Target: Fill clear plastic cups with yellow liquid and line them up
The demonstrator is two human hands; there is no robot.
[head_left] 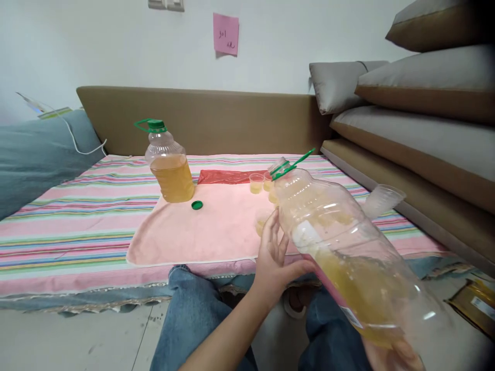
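A large clear plastic bottle (340,232) tilts across the right side, its uncapped neck with a green handle pointing up and left. Some yellow liquid lies in its lower part. My right hand (390,355) supports it near the base, most of that hand hidden behind the bottle. My left hand (273,257) has its fingers apart and thumb stretched toward the bottle; whether the thumb touches it I cannot tell. Just beyond these fingers stands a small clear cup (260,225) of yellow liquid. Farther back are several similar cups (256,184), partly behind the bottle neck.
A second bottle (172,172) with green cap stands left on the pink cloth (174,237), near a loose green cap (197,205). Behind lies a red plastic bag (224,177). A stack of clear cups (382,200) lies right, beside piled cushions (417,129).
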